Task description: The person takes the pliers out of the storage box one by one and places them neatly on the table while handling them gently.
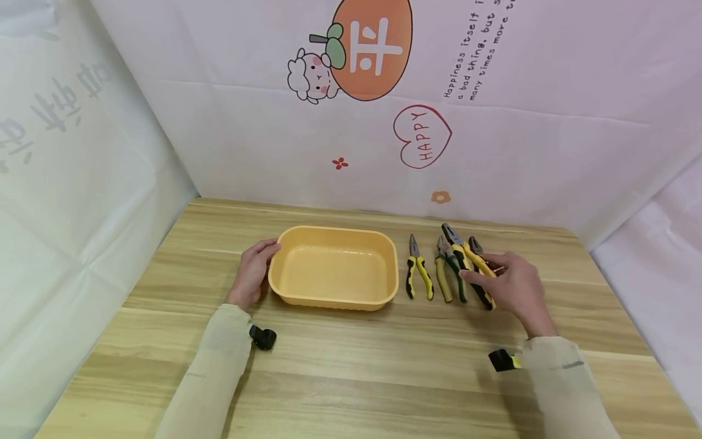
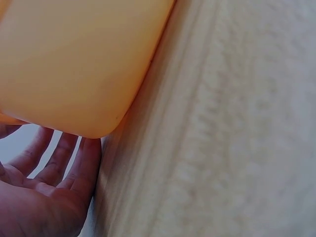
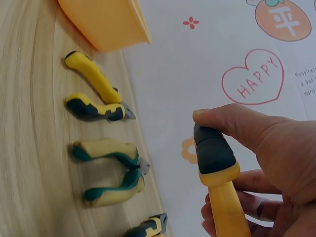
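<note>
My right hand point(image 1: 515, 286) holds a pair of combination pliers point(image 3: 227, 207) with yellow-and-black handles, raised over the table; its thumb lies along the black handle end. Below it another yellow-and-black pair of pliers point(image 1: 486, 299) is partly hidden by the hand. To the left lie green-and-tan pliers point(image 3: 111, 192) and yellow-and-black needle-nose pliers point(image 1: 414, 248), handles spread. My left hand point(image 1: 253, 272) is at the left end of an orange-yellow plastic basin point(image 1: 329, 303). In the left wrist view its fingers point(image 2: 61, 153) stretch out to the basin's outer wall, with no thumb plainly inside the rim.
All of this stands on a wood-grain table point(image 1: 351, 366). A white printed cloth point(image 1: 263, 146) hangs behind the table's back edge, and white cloth also hangs at both sides. A small black camera point(image 1: 263, 337) is strapped at each wrist.
</note>
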